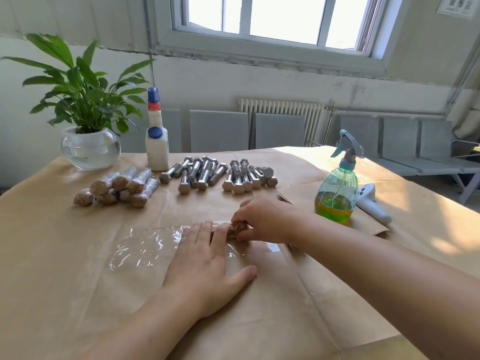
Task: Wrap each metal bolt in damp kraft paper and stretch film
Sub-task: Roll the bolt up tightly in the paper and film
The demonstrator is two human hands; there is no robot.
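Kraft paper (78,268) covers the whole desk (415,258), creased and sunlit on the right. Behind it stand a pale wall, a window (272,19), a radiator (280,110) and grey seats (415,141).

Along the far edge, from left: a plant (83,84) in a glass bowl (91,149), a white bottle (157,141) with blue caps, then loose bolts (218,175) in two heaps. Left of the bolts and just nearer lies a pile of wrapped bolts (117,189), paper ends showing through film. At the right stand a spray bottle (337,188) with yellow-green liquid and, just beside it, a white controller (372,206), both on a loose paper sheet (374,227).

In the middle, a film sheet (145,245) lies flat on the paper. At its far right edge is the paper-wrapped bolt (237,227), mostly hidden by fingers. The left hand (205,266) lies flat, its grip spread, fingers straight, pressing film and the bolt's near side. The right hand (265,219) comes in from the right; its grip pinches the bolt's right end with curled fingers.

Bare paper stretches wide on the near left and near right; the desk's near edge is out of view. The right edge runs close past the controller.
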